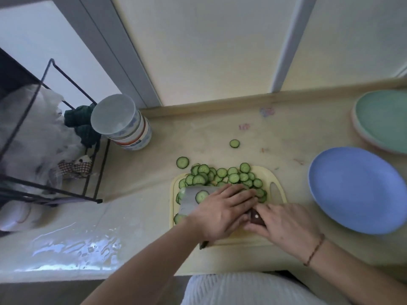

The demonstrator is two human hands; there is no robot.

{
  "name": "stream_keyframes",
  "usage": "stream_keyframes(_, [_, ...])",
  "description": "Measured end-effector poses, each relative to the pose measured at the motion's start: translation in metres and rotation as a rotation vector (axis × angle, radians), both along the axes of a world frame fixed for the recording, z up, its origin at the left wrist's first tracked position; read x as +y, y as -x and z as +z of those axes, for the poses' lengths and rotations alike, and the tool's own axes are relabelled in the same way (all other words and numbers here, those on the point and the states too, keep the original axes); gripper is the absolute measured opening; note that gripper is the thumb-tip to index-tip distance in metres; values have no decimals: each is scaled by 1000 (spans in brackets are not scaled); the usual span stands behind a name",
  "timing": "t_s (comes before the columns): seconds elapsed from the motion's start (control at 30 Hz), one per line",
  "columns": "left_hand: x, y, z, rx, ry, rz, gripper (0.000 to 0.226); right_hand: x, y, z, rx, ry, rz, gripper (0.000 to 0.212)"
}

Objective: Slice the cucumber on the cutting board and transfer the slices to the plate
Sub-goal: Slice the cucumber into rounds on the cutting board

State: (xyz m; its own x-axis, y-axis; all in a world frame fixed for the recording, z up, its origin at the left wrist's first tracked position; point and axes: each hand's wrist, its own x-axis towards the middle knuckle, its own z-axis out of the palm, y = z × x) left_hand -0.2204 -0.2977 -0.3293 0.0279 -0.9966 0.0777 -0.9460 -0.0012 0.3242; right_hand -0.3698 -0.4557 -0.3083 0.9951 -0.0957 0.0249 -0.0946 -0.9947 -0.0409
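Left hand [222, 213] flat on cleaver [192, 200], right hand [284, 225] grips its handle [256, 217]

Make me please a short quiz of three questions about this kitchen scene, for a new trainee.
1. True or false: the blue plate already holds cucumber slices.
2. Which hand has its grip on the knife handle? A) left hand B) right hand
3. How many slices lie on the counter, fully clear of the cutting board?

Key:
1. False; it is bare.
2. B; the left hand rests flat on the blade.
3. Two.
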Motion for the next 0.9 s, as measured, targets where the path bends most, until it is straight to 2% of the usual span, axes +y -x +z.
stream_keyframes(0.2, [3, -14, -7, 64, 110, -32, 45, 8, 3, 20, 75, -17, -49, 69])
stream_keyframes(0.27, [9, -22, -14, 77, 121, -7, 45, 8, 7, 29, 162, -51, -69, 68])
stream_keyframes(0.43, [24, -37, -35, 44, 100, 74, 47, 0, 31, 40, 209, 47, -160, 64])
stream_keyframes(0.57, [32, -37, -43, 3, 144, 166, 42, -19, 62, 41, 87, 141, -240, 65])
stream_keyframes(0.7, [44, -25, -40, 54, 221, 217, 40, -26, 98, 34, 156, 59, -374, 64])
stream_keyframes(0.83, [76, 0, -33, 73, 342, 488, 30, -20, 111, 31, 158, -28, -565, 66])
stream_keyframes(0.9, [95, 20, -34, -5, 268, 539, 31, -6, 105, 34, 161, -81, -632, 64])
